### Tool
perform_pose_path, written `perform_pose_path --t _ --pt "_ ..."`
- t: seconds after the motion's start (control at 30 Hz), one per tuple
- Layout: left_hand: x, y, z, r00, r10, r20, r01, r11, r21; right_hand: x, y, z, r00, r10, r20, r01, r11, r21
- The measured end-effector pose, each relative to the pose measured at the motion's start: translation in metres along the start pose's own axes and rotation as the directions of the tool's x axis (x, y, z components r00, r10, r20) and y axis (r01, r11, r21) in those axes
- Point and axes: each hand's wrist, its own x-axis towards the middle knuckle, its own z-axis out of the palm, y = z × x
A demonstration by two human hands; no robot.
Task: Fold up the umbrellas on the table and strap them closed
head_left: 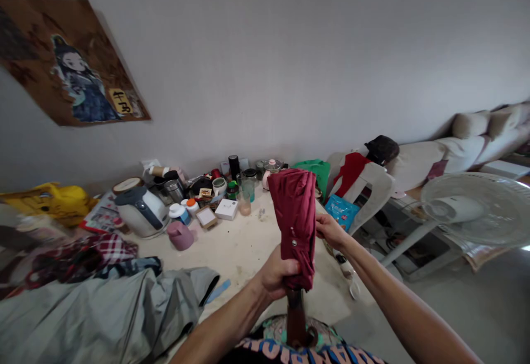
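Nearest the lens, the dark handle [296,320] of the maroon folded umbrella [296,215] sits low by the shirt [269,348]. I see its long axis nearly upright, handle down and bunched end up, above the near edge of the table [240,248]. The left hand [278,275] clenches the lower canopy, and the right hand [329,230] pinches the fabric's right side.

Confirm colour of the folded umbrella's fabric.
Plain dark red, no pattern. The umbrella shows best in the head view.
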Motion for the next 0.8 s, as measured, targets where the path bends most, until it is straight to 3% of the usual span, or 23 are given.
perform_pose_path --t 0.1,0.2,0.33,0.47,0.63,0.8 --pt "0.000 0.001 -0.001 0.992 0.059 -0.113 -0.055 0.998 0.033 -0.015 -0.005 -0.003 0.999 0.031 -0.013 -0.031 0.999 -0.009" --pt "0.002 0.006 -0.002 0.964 0.141 -0.224 -0.118 0.987 0.112 -0.044 -0.031 0.002 0.997 0.050 -0.063 -0.053 0.998 -0.040" --pt "0.005 0.014 0.007 0.949 0.211 -0.233 -0.156 0.960 0.233 -0.073 -0.076 0.023 0.989 -0.107 -0.100 0.080 0.967 -0.241" --pt "0.006 0.017 0.013 0.945 0.222 -0.239 -0.146 0.943 0.298 -0.077 -0.098 0.038 0.979 -0.180 -0.098 0.139 0.934 -0.328" --pt "0.004 0.018 0.012 0.961 0.219 -0.166 -0.167 0.945 0.280 -0.076 -0.103 0.044 0.996 -0.070 0.048 0.078 0.980 -0.184" --pt "0.005 0.021 0.021 0.952 0.217 -0.218 -0.141 0.937 0.318 -0.072 -0.107 0.053 0.995 -0.068 0.070 0.074 0.993 -0.094"
